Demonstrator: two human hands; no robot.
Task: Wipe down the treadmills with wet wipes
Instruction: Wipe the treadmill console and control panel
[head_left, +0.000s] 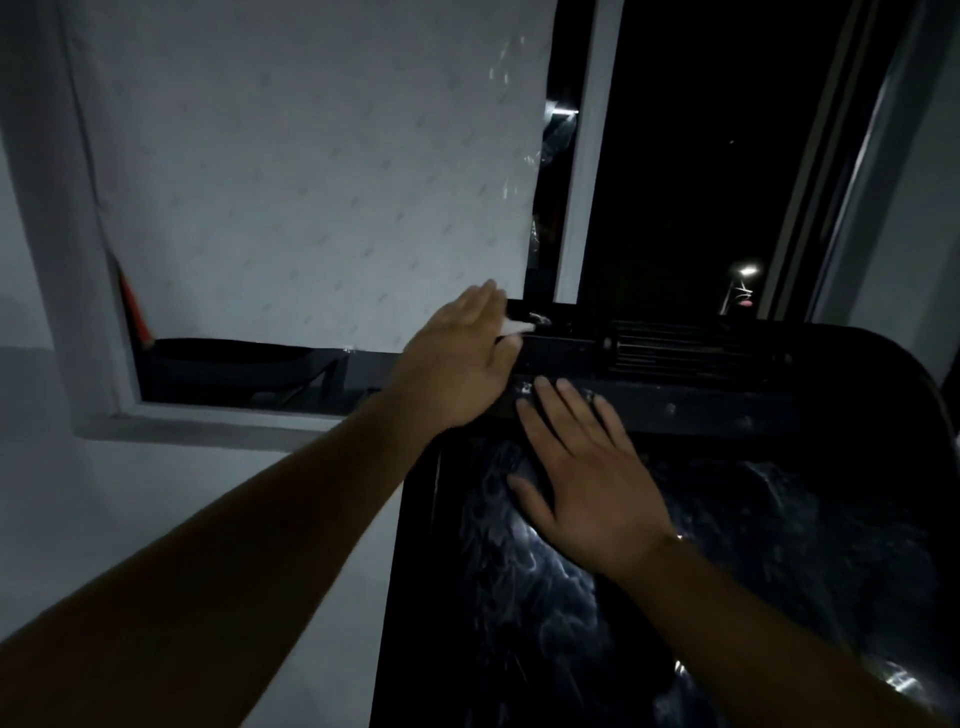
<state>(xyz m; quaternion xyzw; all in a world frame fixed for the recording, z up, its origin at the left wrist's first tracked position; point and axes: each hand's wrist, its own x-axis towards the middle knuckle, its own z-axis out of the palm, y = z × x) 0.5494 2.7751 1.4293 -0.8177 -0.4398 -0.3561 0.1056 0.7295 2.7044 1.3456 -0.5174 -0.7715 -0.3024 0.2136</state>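
The left hand (457, 358) is holding a small white wet wipe (515, 327) against the top edge of the glossy black treadmill console (779, 519). Its blurred fingers are curling over the wipe, so only a white corner is poking out to their right. Just below and right of that grip, the right hand (587, 483) is lying flat on the console, fingers straight and spread, holding nothing. A slatted black vent (675, 348) is sitting right of the wipe, and a white patterned window blind (311, 182) is hanging above it.
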